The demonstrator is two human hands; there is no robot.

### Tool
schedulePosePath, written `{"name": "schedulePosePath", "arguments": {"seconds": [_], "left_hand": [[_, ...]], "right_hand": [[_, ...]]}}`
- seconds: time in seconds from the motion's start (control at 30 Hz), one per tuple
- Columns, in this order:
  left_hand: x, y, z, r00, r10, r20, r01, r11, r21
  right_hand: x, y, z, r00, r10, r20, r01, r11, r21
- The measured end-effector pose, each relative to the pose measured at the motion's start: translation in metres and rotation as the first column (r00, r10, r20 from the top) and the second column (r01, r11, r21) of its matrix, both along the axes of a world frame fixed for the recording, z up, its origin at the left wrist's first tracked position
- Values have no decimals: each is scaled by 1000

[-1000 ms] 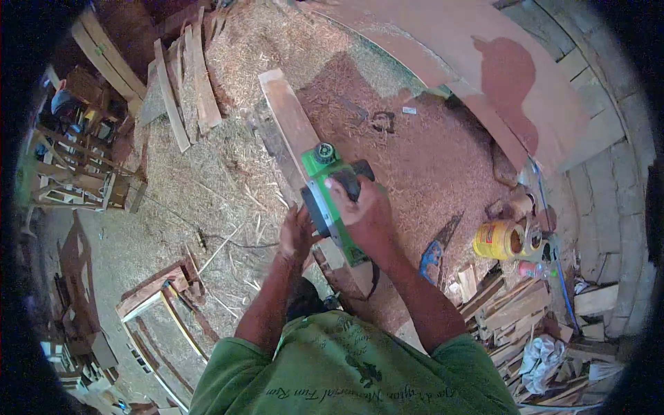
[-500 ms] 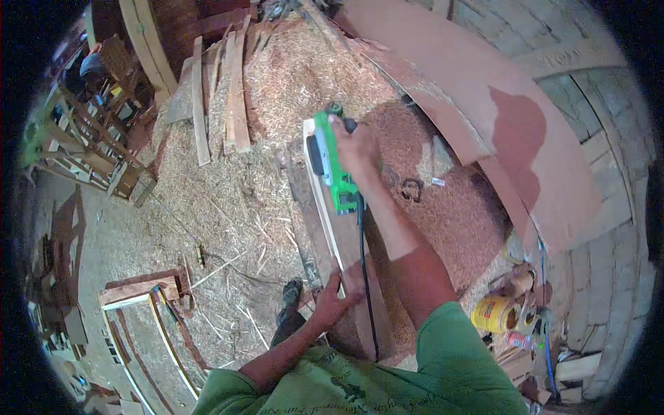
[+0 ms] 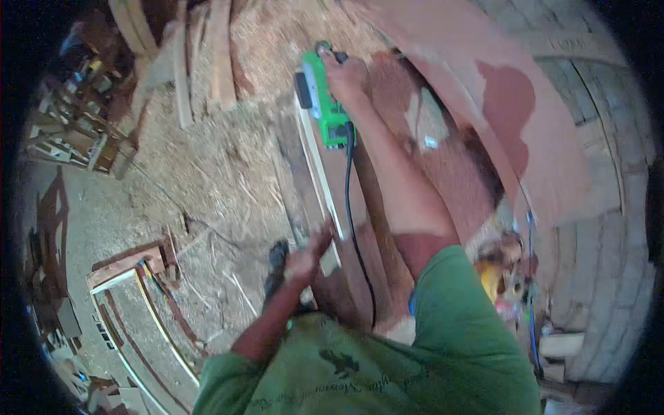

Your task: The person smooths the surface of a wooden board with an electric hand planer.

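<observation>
My right hand is wrapped round the handle of a green electric planer, out at arm's length. The planer sits on the far part of a narrow wooden board with a pale edge. From the planer's rear a black power cord runs back toward my body. My left hand, blurred, has its fingers stretched out close beside the near end of the board and holds nothing. Under the board lies a wider brown plank, pointing away from me.
Wood shavings cover the floor. At the lower left lies a wooden frame. Long planks lie at the far left, and a large brown sheet leans on the right. A yellow container stands among clutter at the right.
The planer has moved farther away along the board in my right hand. My left hand has come off the board's near part and shifted to the left. The view has tilted.
</observation>
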State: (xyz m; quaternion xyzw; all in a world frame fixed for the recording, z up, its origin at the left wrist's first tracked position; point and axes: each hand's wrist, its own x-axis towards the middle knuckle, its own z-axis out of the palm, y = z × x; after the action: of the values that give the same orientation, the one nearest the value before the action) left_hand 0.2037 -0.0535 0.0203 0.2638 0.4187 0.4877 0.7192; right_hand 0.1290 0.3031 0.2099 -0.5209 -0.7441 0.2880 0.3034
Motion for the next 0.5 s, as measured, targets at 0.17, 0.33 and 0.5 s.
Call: {"name": "schedulePosePath", "arguments": {"seconds": [0.17,0.33,0.5], "left_hand": [[7,18,42,951,203,232,-190,979,-75],[5,20,24,940,162,300,-151,987,-60],[11,13,56,968,136,209,-133,991,-28]], "right_hand": [[130,-150,14,998,-55,27,56,997,-54],[266,-330,39,996,-49,75,62,980,-187],[372,-486,52,957,-185,224,250,917,-311]]}}
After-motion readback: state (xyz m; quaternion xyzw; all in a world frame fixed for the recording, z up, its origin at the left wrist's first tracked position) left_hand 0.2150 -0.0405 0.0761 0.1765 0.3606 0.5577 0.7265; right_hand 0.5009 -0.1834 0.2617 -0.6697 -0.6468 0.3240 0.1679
